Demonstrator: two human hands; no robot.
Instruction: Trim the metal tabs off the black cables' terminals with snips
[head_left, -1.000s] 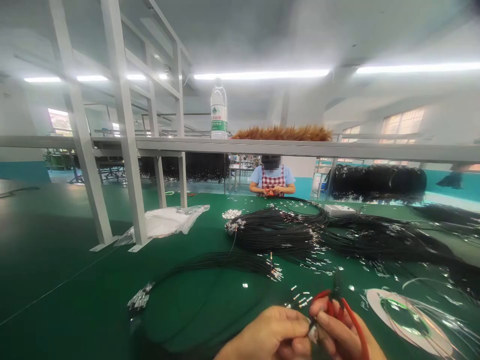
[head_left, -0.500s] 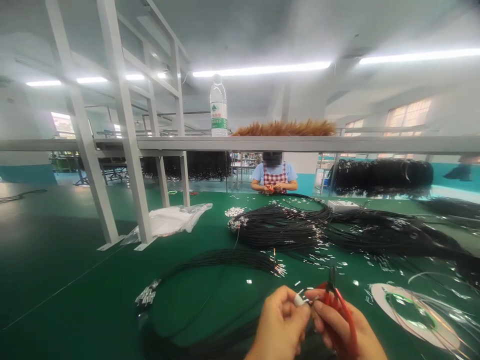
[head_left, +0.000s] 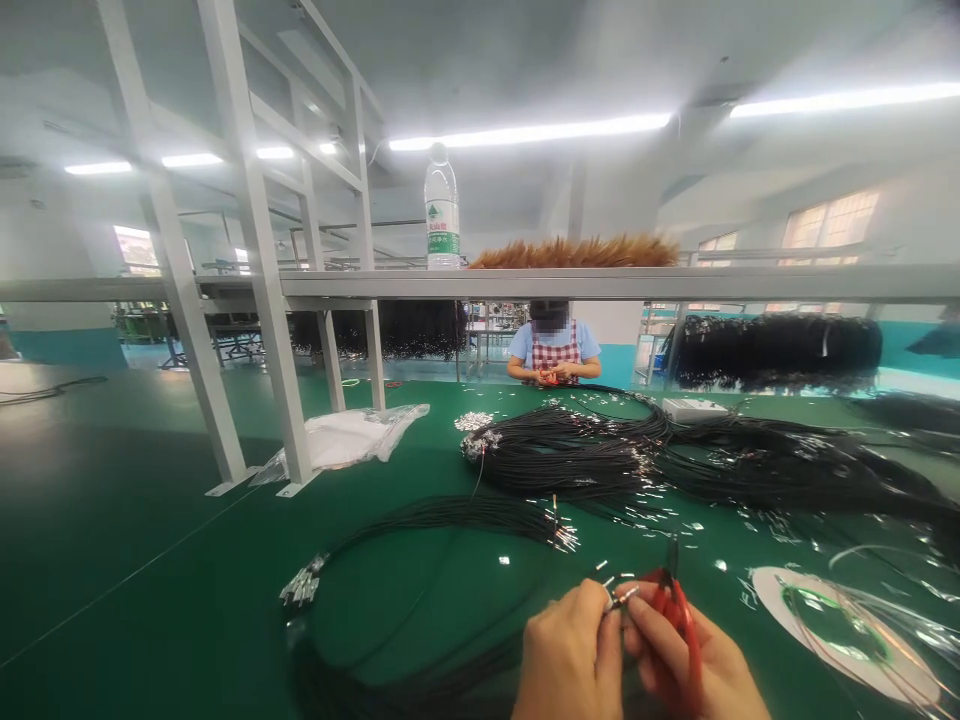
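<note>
Low in the view, my left hand (head_left: 571,650) is closed in a pinch on thin black cables, and their stripped, shiny ends (head_left: 619,592) poke out past the fingertips. Close against it, my right hand (head_left: 701,655) keeps red-handled pliers (head_left: 688,622) in the palm, dark jaws pointing up. The thumb and forefinger of that hand touch one of the cable ends. Below and left of my hands curves a loop of black cables (head_left: 420,520), with silvery connectors (head_left: 304,582) at its left end and bare tips at its right. My left palm hides part of the cables.
A large bundle of black cables (head_left: 562,455) lies beyond my hands, with small white scraps around it. A white disc (head_left: 776,590) with wires is at right. A plastic bag (head_left: 352,438) lies by the rack posts (head_left: 277,380). Across the table sits a person (head_left: 555,350).
My left hand has turned so its back faces me more, and a white piece seen at its fingertips is hidden now. The pliers stay in my right hand. The view has shifted slightly.
</note>
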